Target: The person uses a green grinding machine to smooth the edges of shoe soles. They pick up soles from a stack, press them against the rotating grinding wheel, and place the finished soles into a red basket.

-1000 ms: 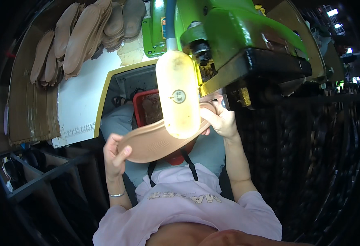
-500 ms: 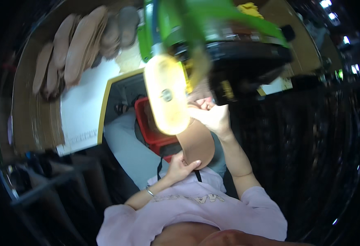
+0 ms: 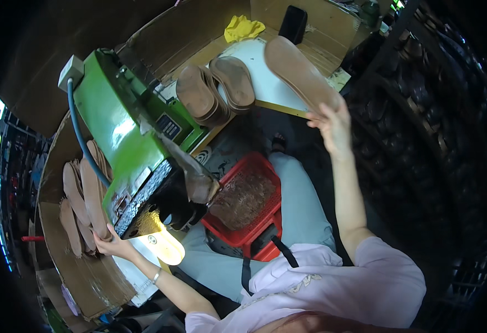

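My right hand [image 3: 332, 125] is raised at the right and closed round the near end of a brown shoe insole [image 3: 294, 69]. The insole is held over the white tabletop, its far end pointing up and left. At the left, my left hand [image 3: 110, 244] reaches past the machine to a pile of tan insoles [image 3: 92, 197]. Its fingers close on the near end of the topmost long one, partly hidden behind the machine's edge. Several other insoles [image 3: 71, 219] lean beside that pile in a cardboard surround.
A green machine [image 3: 118, 133] with a lit yellowish lamp [image 3: 168, 247] stands between my arms. Under its head, a red basket [image 3: 279, 191] holds brown scraps. Two stacks of darker insoles [image 3: 196, 100] sit on the white table [image 3: 263, 64], near a yellow cloth [image 3: 243, 28] and a black phone-like object [image 3: 293, 23].
Both hands were together on one insole by the machine. The right has moved out to the right with an insole; the left has gone left to the pile. The view has turned.
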Demonstrator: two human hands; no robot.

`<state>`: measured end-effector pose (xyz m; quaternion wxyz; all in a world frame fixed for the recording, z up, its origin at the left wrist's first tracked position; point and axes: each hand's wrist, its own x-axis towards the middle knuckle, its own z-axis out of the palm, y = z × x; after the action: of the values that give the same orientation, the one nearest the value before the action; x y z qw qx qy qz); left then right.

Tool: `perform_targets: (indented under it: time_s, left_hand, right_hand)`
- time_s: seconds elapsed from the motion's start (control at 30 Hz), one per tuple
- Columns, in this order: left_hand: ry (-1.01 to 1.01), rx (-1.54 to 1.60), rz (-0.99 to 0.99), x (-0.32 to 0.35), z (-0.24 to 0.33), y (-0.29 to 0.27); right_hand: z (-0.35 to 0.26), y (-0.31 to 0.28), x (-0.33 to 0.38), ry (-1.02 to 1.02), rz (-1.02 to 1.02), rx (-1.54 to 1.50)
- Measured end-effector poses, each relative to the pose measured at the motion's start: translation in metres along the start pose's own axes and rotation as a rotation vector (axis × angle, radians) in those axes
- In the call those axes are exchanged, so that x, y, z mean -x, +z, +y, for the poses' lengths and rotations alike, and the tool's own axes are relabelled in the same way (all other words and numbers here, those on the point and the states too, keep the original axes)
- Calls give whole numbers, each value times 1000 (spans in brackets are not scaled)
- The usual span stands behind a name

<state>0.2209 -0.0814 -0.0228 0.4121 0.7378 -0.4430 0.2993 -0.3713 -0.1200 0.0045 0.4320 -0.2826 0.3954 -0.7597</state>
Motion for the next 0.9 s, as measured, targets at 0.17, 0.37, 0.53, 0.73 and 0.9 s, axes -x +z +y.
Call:
perform_targets:
  time_s: [0.17, 0.37, 0.53, 0.73, 0.9]
  left_hand:
    - [-152, 255, -273, -37, -59, 52]
    - [-425, 542, -110, -22, -5, -12]
    - [-89, 632, -393, 4, 31, -170]
    - [-204, 1313, -896, 106, 116, -141]
    - [-1067, 1713, -973, 172, 188, -116]
  right_hand:
    - [88, 29, -61, 66, 133, -85]
    - [97, 46, -50, 316, 158, 457]
    - [103, 37, 56, 495, -422, 421]
    - [78, 16, 179, 828, -925, 181]
    - [46, -33, 212, 848, -531, 339]
